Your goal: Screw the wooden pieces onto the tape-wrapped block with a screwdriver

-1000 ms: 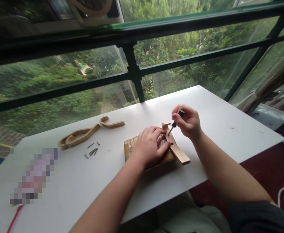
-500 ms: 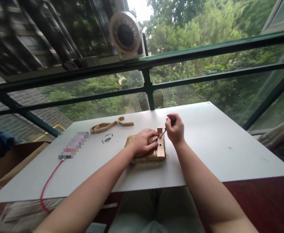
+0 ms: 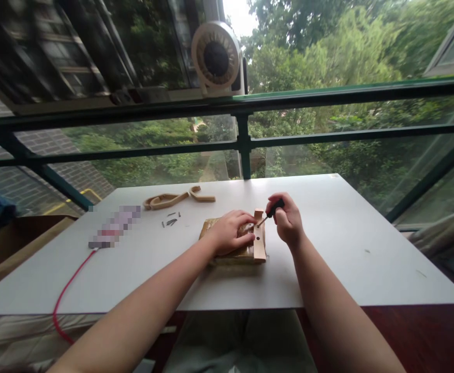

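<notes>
My right hand (image 3: 287, 217) is wrapped around the black handle of a screwdriver (image 3: 275, 207). Its thin metal shaft slants down to the left, and the tip meets a pale wooden piece (image 3: 260, 249) with dark holes. That piece lies across the right end of a block wrapped in shiny brown tape (image 3: 207, 226). From the left, my left hand (image 3: 232, 231) rests over the block, its thumb and fingertips holding the wooden piece's left edge.
Curved wooden pieces (image 3: 166, 200) lie at the table's back left, with several small dark screws (image 3: 170, 223) in front. A blurred-out device (image 3: 114, 228) with a red cable (image 3: 64, 295) sits at left on the white table (image 3: 335, 259). A round fan (image 3: 216, 57) stands by the railing.
The view has shifted slightly. My right hand has turned, so the screwdriver leans lower and more of its black handle shows. My left hand stays on the block and wooden piece.
</notes>
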### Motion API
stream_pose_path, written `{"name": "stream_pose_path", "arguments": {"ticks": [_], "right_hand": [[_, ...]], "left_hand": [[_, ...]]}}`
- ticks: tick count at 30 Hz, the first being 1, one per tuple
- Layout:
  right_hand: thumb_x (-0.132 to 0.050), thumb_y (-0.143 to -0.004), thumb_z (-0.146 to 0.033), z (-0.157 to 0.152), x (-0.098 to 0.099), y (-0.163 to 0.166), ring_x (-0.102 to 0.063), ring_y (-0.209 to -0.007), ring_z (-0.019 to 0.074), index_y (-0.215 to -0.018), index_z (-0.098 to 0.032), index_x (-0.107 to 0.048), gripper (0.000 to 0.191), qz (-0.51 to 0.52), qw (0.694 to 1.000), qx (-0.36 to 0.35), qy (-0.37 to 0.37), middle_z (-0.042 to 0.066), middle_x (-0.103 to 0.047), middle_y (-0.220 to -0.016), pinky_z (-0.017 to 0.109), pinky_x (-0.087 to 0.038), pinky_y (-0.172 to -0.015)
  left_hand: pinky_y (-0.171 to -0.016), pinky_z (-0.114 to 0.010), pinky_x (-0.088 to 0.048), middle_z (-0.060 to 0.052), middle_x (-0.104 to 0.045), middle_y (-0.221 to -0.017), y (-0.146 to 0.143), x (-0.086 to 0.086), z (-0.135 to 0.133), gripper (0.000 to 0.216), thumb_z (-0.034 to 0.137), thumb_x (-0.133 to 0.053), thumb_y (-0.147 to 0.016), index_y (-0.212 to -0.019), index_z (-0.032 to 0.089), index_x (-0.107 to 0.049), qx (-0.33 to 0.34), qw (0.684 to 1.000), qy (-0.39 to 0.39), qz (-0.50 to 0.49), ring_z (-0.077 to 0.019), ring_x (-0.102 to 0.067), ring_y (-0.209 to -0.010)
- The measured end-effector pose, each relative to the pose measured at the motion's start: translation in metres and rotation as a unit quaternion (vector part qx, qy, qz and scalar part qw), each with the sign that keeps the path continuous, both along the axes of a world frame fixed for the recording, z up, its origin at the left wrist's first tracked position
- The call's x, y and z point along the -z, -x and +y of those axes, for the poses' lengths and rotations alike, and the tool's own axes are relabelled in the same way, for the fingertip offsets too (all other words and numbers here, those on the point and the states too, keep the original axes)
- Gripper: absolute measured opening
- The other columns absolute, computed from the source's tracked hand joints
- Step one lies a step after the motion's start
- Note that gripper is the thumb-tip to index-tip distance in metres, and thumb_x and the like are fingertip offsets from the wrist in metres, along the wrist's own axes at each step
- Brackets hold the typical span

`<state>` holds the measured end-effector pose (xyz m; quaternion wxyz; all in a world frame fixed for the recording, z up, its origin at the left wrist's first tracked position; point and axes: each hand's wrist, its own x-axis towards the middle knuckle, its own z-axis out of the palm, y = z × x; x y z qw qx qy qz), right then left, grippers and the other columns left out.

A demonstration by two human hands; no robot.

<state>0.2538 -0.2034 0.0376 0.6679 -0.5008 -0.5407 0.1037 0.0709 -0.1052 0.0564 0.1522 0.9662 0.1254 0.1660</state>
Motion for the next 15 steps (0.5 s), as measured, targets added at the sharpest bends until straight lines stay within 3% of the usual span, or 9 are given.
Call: {"name": "stream_pose_path", "arguments": {"ticks": [6, 9, 12, 15], "right_hand": [[-0.044, -0.089, -0.027, -0.023, -0.021, -0.003, -0.051, -0.059, 0.0105, -0.119, -0.023, -0.047, 0.03, -0.105, 0.987, -0.002, 0.121, 0.003, -0.067, -0.092, 0.027, -0.044, -0.062], [-0.049, -0.088, -0.032, -0.033, -0.036, -0.005, -0.049, -0.055, 0.0104, -0.121, -0.025, -0.048, 0.035, -0.168, 0.97, 0.024, 0.172, 0.001, -0.068, -0.088, 0.026, -0.042, -0.06], [-0.055, -0.085, -0.037, -0.038, -0.049, -0.004, -0.046, -0.057, 0.0111, -0.094, -0.023, -0.058, 0.018, -0.263, 0.937, 0.082, 0.213, -0.001, -0.062, -0.071, 0.024, -0.037, -0.058], [-0.054, -0.085, -0.04, -0.041, -0.063, 0.003, -0.046, -0.058, 0.0112, -0.084, -0.022, -0.057, 0.018, -0.325, 0.9, 0.101, 0.273, 0.0, -0.061, -0.068, 0.024, -0.034, -0.057]], "left_hand": [[-0.102, -0.038, -0.042, -0.006, -0.06, -0.121, 0.004, 0.004, 0.0, 0.038, 0.04, -0.059, -0.085, -0.119, 0.025, -0.06, 0.017, 1.0, -0.021, -0.009, -0.0244, -0.054, -0.113], [-0.102, -0.038, -0.043, -0.006, -0.061, -0.119, 0.007, 0.006, -0.001, 0.038, 0.041, -0.059, -0.085, -0.119, 0.025, -0.061, 0.029, 0.999, -0.022, -0.01, -0.0246, -0.055, -0.112], [-0.102, -0.037, -0.043, -0.006, -0.062, -0.118, 0.012, 0.006, -0.003, 0.038, 0.041, -0.059, -0.085, -0.119, 0.025, -0.063, 0.043, 0.999, -0.022, -0.017, -0.0242, -0.056, -0.111], [-0.101, -0.037, -0.044, -0.007, -0.063, -0.117, 0.017, 0.005, -0.005, 0.039, 0.04, -0.06, -0.084, -0.12, 0.024, -0.063, 0.046, 0.998, -0.019, -0.024, -0.0236, -0.057, -0.11]]}}
